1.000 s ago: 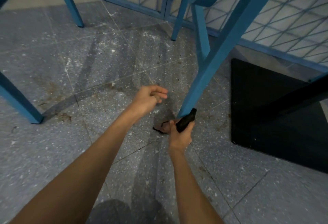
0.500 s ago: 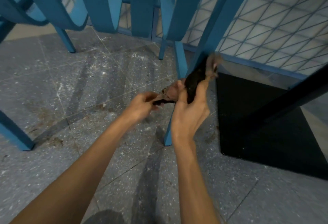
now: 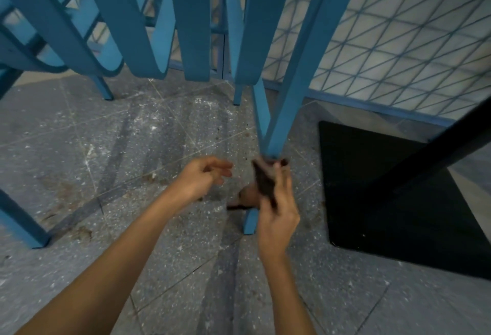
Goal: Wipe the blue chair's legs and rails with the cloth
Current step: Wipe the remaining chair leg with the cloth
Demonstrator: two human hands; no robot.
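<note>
A blue chair leg [image 3: 295, 74] slants down from the upper right to its foot on the floor at the centre. My right hand [image 3: 277, 210] is wrapped round the lower part of this leg, shut on a dark brown cloth [image 3: 263, 183] pressed against it. A loose end of the cloth hangs to the left of the leg. My left hand [image 3: 204, 176] hovers just left of the cloth with fingers loosely curled, holding nothing. Curved blue slats [image 3: 132, 16] of the chair hang above.
The floor is grey speckled tile [image 3: 132, 148] with dusty smears and brown stains. A black mat [image 3: 393, 202] lies to the right under a dark slanting bar [image 3: 438, 148]. Other blue legs [image 3: 21, 223] stand at left and behind. A wire mesh fence [image 3: 398, 42] closes the back right.
My right hand slid the cloth up the leg, then back down towards its foot. My left hand let go of the cloth's loose end and drew slightly left. The view tilted up.
</note>
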